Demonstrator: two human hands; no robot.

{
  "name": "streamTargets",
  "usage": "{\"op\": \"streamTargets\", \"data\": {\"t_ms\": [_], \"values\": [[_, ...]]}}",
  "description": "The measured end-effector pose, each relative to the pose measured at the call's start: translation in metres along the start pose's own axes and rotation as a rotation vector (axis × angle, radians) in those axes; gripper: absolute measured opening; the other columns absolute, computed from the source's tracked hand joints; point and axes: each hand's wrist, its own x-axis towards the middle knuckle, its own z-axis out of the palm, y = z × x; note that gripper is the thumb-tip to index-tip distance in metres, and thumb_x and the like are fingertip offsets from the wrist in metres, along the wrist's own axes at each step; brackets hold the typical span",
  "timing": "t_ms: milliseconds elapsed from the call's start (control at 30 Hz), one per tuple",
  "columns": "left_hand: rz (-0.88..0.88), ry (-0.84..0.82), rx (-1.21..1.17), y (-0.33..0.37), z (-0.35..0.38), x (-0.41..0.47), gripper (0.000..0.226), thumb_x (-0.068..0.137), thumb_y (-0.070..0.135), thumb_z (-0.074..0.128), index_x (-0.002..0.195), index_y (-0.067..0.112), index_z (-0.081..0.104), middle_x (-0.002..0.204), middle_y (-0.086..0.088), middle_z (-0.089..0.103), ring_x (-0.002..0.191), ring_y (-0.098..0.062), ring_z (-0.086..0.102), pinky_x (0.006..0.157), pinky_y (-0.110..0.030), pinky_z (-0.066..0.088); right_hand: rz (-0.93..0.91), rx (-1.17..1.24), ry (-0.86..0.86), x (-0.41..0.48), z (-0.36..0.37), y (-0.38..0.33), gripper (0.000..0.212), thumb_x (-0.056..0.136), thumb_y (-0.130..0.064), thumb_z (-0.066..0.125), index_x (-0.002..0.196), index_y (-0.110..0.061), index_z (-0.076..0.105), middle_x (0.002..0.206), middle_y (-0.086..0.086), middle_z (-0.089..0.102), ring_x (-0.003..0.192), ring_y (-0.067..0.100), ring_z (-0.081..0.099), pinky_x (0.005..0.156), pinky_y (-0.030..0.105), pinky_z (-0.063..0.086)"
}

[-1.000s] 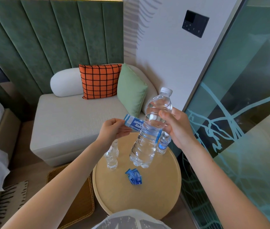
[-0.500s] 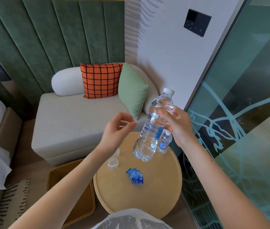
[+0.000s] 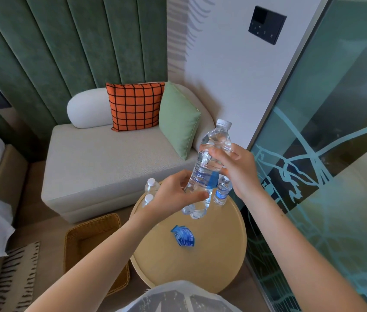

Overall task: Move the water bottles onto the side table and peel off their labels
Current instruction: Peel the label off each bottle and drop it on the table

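A large clear water bottle (image 3: 205, 163) is tilted above the round wooden side table (image 3: 218, 262). My right hand (image 3: 236, 170) grips its upper body below the white cap. My left hand (image 3: 173, 194) wraps the lower body, thumb pressed on the front. A strip of blue label (image 3: 213, 183) still clings to the bottle's far side. A small labelled bottle (image 3: 223, 192) stands on the table behind it. Two small bare bottles (image 3: 151, 185) stand at the table's left edge, partly hidden by my left hand. A crumpled blue label (image 3: 183, 235) lies on the tabletop.
A pale sofa (image 3: 101, 167) with an orange checked cushion (image 3: 135, 105) and a green cushion (image 3: 178, 122) stands behind the table. A wicker tray (image 3: 92, 239) lies on the floor to the left. A glass partition (image 3: 326, 176) runs close along the right.
One second ago my left hand pulled a label strip off the bottle's side. It then let go and opened. Now it is back on the bottle's lower body.
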Motion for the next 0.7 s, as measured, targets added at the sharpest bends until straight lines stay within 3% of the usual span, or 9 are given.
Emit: {"op": "streamTargets", "data": {"t_ms": [67, 133, 300, 400, 467, 533, 600, 700], "values": [[-0.006, -0.02, 0.007, 0.001, -0.001, 0.001, 0.052, 0.06, 0.056, 0.081, 0.105, 0.033, 0.069, 0.097, 0.004, 0.075, 0.094, -0.021, 0.069, 0.09, -0.05, 0.054, 0.01, -0.026, -0.023, -0.001, 0.0, -0.001, 0.087, 0.062, -0.053, 0.081, 0.109, 0.016, 0.055, 0.114, 0.041, 0.059, 0.104, 0.05, 0.064, 0.084, 0.059, 0.059], [-0.014, -0.036, -0.003, 0.002, -0.002, 0.001, 0.053, 0.059, 0.055, 0.082, 0.105, 0.031, 0.07, 0.096, 0.004, 0.075, 0.094, -0.022, 0.07, 0.089, -0.051, 0.054, 0.028, -0.066, -0.061, -0.001, 0.0, -0.002, 0.095, 0.062, -0.058, 0.079, 0.113, 0.017, 0.051, 0.121, 0.041, 0.055, 0.109, 0.049, 0.062, 0.086, 0.056, 0.059], [-0.037, -0.034, -0.069, 0.001, -0.003, -0.001, 0.048, 0.059, 0.049, 0.085, 0.102, 0.03, 0.074, 0.097, 0.0, 0.077, 0.096, -0.031, 0.069, 0.091, -0.052, 0.053, 0.074, -0.071, -0.167, -0.002, -0.003, -0.002, 0.06, 0.075, -0.057, 0.072, 0.116, -0.015, 0.065, 0.114, 0.008, 0.076, 0.106, 0.017, 0.072, 0.086, 0.036, 0.061], [-0.063, -0.046, -0.156, -0.002, -0.005, -0.002, 0.048, 0.059, 0.045, 0.086, 0.102, 0.026, 0.074, 0.097, 0.002, 0.078, 0.093, -0.024, 0.073, 0.091, -0.047, 0.056, 0.129, 0.063, -0.226, 0.0, -0.005, 0.002, 0.039, 0.097, -0.04, 0.061, 0.117, -0.007, 0.065, 0.117, 0.02, 0.071, 0.099, 0.02, 0.073, 0.079, 0.03, 0.059], [-0.073, -0.059, -0.189, -0.003, -0.006, -0.003, 0.051, 0.06, 0.044, 0.086, 0.105, 0.023, 0.074, 0.098, 0.003, 0.078, 0.093, -0.018, 0.074, 0.091, -0.045, 0.057, 0.154, 0.082, -0.231, -0.001, -0.005, 0.005, 0.022, 0.103, -0.032, 0.053, 0.105, -0.016, 0.068, 0.112, 0.018, 0.071, 0.084, 0.014, 0.075, 0.068, 0.024, 0.059], [-0.078, -0.056, -0.207, -0.005, -0.008, -0.004, 0.052, 0.061, 0.043, 0.086, 0.106, 0.021, 0.074, 0.099, 0.002, 0.078, 0.093, -0.018, 0.074, 0.091, -0.044, 0.057, 0.162, -0.005, -0.208, -0.002, -0.004, 0.005, 0.02, 0.104, -0.032, 0.052, 0.097, -0.023, 0.069, 0.108, 0.011, 0.073, 0.079, 0.009, 0.073, 0.066, 0.021, 0.056], [-0.083, -0.047, -0.227, -0.008, -0.01, -0.006, 0.054, 0.061, 0.042, 0.085, 0.108, 0.02, 0.073, 0.1, 0.002, 0.078, 0.094, -0.018, 0.073, 0.091, -0.043, 0.057, 0.141, -0.125, -0.185, -0.002, -0.004, 0.007, 0.018, 0.103, -0.034, 0.053, 0.095, -0.029, 0.068, 0.103, 0.005, 0.074, 0.087, 0.012, 0.07, 0.073, 0.023, 0.055], [-0.085, -0.038, -0.255, -0.012, -0.011, -0.008, 0.055, 0.063, 0.043, 0.085, 0.111, 0.02, 0.073, 0.102, 0.002, 0.077, 0.096, -0.017, 0.073, 0.09, -0.04, 0.057, 0.086, -0.25, -0.181, -0.007, -0.006, 0.009, 0.021, 0.1, -0.033, 0.057, 0.09, -0.024, 0.074, 0.09, 0.001, 0.076, 0.085, 0.016, 0.069, 0.071, 0.022, 0.054]]}}
